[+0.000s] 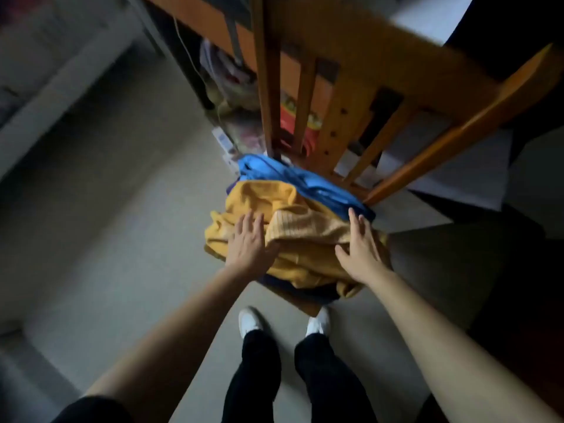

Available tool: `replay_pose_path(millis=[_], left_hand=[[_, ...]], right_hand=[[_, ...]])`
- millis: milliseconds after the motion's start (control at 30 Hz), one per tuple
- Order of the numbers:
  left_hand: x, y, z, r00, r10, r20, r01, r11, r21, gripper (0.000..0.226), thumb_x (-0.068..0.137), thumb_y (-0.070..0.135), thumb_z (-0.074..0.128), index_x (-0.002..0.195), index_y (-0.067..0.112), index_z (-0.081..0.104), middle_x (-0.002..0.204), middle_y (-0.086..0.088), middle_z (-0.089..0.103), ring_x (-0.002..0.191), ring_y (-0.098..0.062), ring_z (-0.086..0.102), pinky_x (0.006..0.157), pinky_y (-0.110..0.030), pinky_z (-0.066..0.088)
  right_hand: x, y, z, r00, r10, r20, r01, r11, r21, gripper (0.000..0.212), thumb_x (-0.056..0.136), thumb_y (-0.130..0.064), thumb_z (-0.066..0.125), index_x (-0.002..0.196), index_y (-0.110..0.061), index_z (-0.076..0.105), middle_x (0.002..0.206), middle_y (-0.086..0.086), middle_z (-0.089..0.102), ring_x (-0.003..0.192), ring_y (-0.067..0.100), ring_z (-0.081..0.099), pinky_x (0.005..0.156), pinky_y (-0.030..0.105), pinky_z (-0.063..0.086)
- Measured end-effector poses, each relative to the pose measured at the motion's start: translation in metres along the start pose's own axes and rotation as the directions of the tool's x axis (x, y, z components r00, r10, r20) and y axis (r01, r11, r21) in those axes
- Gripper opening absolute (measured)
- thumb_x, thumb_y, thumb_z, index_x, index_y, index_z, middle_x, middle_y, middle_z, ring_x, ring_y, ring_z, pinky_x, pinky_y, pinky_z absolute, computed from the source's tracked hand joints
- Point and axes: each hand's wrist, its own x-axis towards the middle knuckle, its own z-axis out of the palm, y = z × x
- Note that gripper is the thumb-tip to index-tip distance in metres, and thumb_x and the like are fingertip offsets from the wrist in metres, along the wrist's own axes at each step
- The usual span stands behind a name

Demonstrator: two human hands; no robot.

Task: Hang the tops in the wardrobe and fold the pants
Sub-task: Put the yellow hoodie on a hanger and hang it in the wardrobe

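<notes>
Both hands lay flat w/ fingers straight & spread on the clothes pile on the wooden chair (396,71) seat: left hand (245,239) on the left side of the crumpled yellow top (305,236), right hand (361,248) on its right side, fingertips at the edge of the blue garment (293,178) bunched at the back by the slats. A dark piece (308,293), maybe pants, showed under the yellow top at the seat's front edge, near the white shoes (251,322). Print on the red box (288,122) behind the chair was too blurred to read.
</notes>
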Motion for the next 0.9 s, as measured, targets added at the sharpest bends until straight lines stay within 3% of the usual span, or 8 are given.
replay_pose_path(millis=[67,133,200,300,400,567,733,900], left_hand=[[0.025,-0.002,0.033,0.996,0.013,0.090,-0.013,1.000,-0.001,0.091,0.086,0.055,0.056,0.155,0.019,0.010,0.161,-0.007,0.016,0.148,-0.031,0.010,0.118,-0.048,0.019],[0.040,-0.007,0.063,0.992,-0.002,0.126,0.011,0.998,-0.067,0.091,0.082,0.045,0.064,0.154,0.024,0.014,0.151,-0.007,0.039,0.141,-0.034,0.026,0.111,-0.047,0.032],[0.041,-0.013,0.087,0.996,-0.083,0.033,0.087,0.985,-0.152,0.064,0.083,0.032,0.063,0.143,0.027,0.041,0.121,-0.007,0.064,0.119,-0.035,0.048,0.093,-0.041,0.046],[0.034,-0.022,0.093,0.968,-0.252,0.010,0.234,0.885,-0.402,0.016,0.086,0.023,0.053,0.095,0.022,0.066,0.090,-0.006,0.070,0.092,-0.032,0.059,0.076,-0.039,0.051],[0.013,-0.031,0.077,0.962,-0.257,0.097,0.266,0.786,-0.557,0.018,0.096,0.021,0.048,0.095,0.012,0.063,0.094,-0.007,0.069,0.090,-0.029,0.062,0.078,-0.041,0.051],[-0.017,-0.025,0.008,0.996,-0.085,-0.008,0.068,0.842,-0.536,0.017,0.099,0.016,0.047,0.097,0.009,0.062,0.091,-0.004,0.066,0.085,-0.025,0.060,0.073,-0.035,0.046],[-0.042,0.024,-0.094,0.995,0.006,-0.102,-0.065,0.805,-0.590,0.018,0.099,0.018,0.049,0.085,0.014,0.059,0.076,0.001,0.057,0.074,-0.017,0.054,0.065,-0.028,0.037],[-0.071,0.060,-0.198,0.968,-0.137,-0.210,-0.102,0.551,-0.829,0.024,0.098,0.021,0.047,0.089,0.012,0.067,0.074,0.001,0.060,0.071,-0.016,0.056,0.065,-0.034,0.048]], right_hand=[[0.024,0.017,0.028,0.998,0.065,0.024,-0.065,0.998,0.001,0.089,0.099,-0.029,0.053,0.155,-0.030,-0.015,0.165,0.005,-0.011,0.152,0.030,0.007,0.115,0.044,0.028],[0.041,0.035,0.055,0.993,0.105,0.059,-0.098,0.988,-0.123,0.093,0.098,-0.036,0.053,0.154,-0.028,-0.020,0.165,0.006,-0.007,0.152,0.031,0.003,0.121,0.048,0.018],[0.049,0.046,0.078,0.993,0.090,0.070,-0.062,0.942,-0.330,0.094,0.095,-0.045,0.053,0.155,-0.023,-0.017,0.162,0.012,0.017,0.149,0.033,0.011,0.121,0.050,0.006],[0.049,0.043,0.092,1.000,0.023,-0.019,-0.029,0.893,-0.448,0.061,0.099,-0.040,0.045,0.153,-0.021,0.024,0.143,0.010,0.050,0.133,0.033,0.039,0.116,0.047,0.014],[0.037,0.023,0.087,0.999,-0.014,-0.034,0.000,0.929,-0.369,0.036,0.101,-0.032,0.037,0.130,-0.018,0.054,0.128,0.010,0.060,0.120,0.033,0.049,0.105,0.044,0.028],[0.001,-0.020,0.036,0.966,-0.036,-0.255,0.028,0.999,-0.035,0.028,0.100,-0.027,0.045,0.097,0.000,0.053,0.110,0.022,0.049,0.100,0.036,0.050,0.086,0.038,0.034],[-0.033,-0.072,-0.073,0.858,-0.107,-0.502,0.173,0.981,0.085,0.025,0.099,-0.024,0.050,0.109,-0.001,0.052,0.114,0.023,0.054,0.100,0.037,0.056,0.082,0.047,0.048],[-0.079,-0.107,-0.173,0.736,-0.310,-0.602,0.340,0.938,-0.068,0.029,0.089,-0.051,0.053,0.104,-0.026,0.059,0.088,-0.001,0.069,0.075,0.024,0.064,0.055,0.027,0.040]])
